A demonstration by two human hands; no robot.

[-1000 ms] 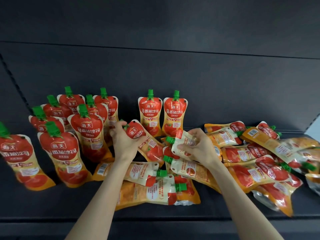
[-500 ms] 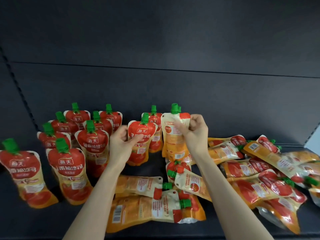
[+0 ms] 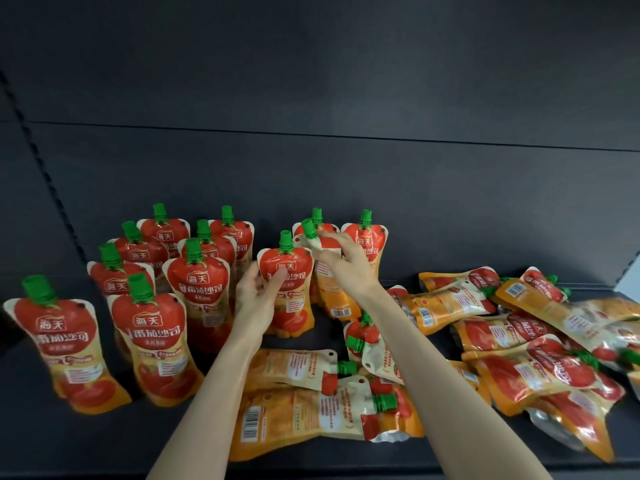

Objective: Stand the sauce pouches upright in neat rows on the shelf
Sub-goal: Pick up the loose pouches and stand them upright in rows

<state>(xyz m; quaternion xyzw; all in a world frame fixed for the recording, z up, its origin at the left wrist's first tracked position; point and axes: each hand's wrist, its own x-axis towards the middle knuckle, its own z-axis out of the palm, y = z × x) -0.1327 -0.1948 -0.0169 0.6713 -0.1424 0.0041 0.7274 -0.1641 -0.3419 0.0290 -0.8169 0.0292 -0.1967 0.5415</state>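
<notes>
Both pouches have come down onto the shelf (image 3: 104, 445): left grip (image 3: 254, 296) clasps the front-facing pouch (image 3: 294, 306), right grip (image 3: 346, 268) pinches the second pouch (image 3: 325, 289), apparently back-to-front. Leftward, standing pouches (image 3: 199, 289) fill rows; rightward, flat pouches (image 3: 519, 375) wait.

Upright pouches (image 3: 194, 289) stand in rows on shelf (image 3: 52, 448), left half. Centre pouch (image 3: 289, 289) upright in left hand (image 3: 254, 294); second pouch (image 3: 326, 289) just right of it, in right hand (image 3: 346, 268), before two far pouches (image 3: 364, 241). Lying pouches (image 3: 519, 344) heaped right; flat pouches (image 3: 304, 414) near centre, before hands.
</notes>
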